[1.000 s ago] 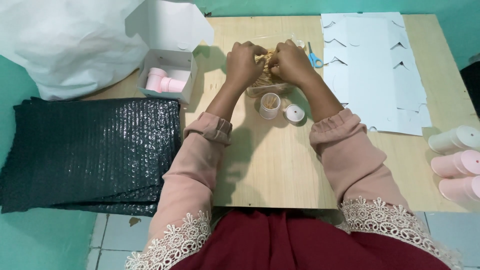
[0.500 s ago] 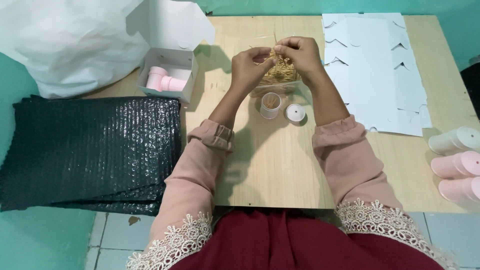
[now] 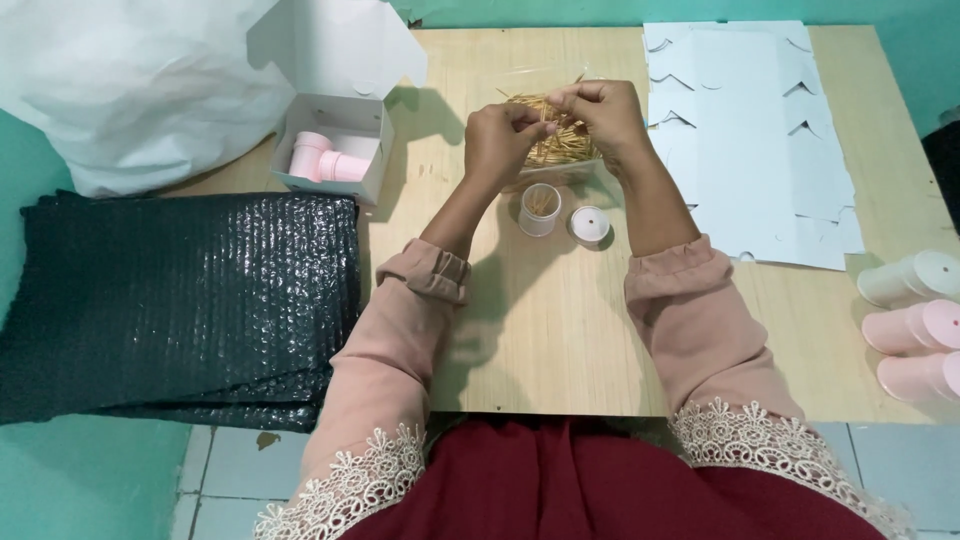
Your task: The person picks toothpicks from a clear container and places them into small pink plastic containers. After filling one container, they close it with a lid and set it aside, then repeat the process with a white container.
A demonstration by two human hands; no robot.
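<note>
The left hand (image 3: 505,140) and the right hand (image 3: 600,112) are up close together over the pale wooden desk (image 3: 540,330). Their fingertips pinch a few thin wooden toothpicks (image 3: 562,143) from a bunch. Both hands are closed tight on the little sticks. The bunch lies in a clear plastic bag (image 3: 548,165) on the desk, just under the hands.

Just below the bag stands a small clear round tub (image 3: 540,209). It is open and has some sticks in it. Its round white lid (image 3: 589,225) lies flat right beside it.

To the left of the tub sits an open white cardboard box (image 3: 335,150) with pink round tubs (image 3: 325,160) lying inside. Past that box there is a big white plastic sack (image 3: 130,80). Below the sack, a dark sheet of bubble wrap (image 3: 170,300) lies folded flat, beside the desk.

To the right of the tub, flat white cardboard box cut-outs (image 3: 750,130) are stacked on the desk. At the desk's right edge lie three more round tubs (image 3: 915,320) on their sides, one white and two pink.
</note>
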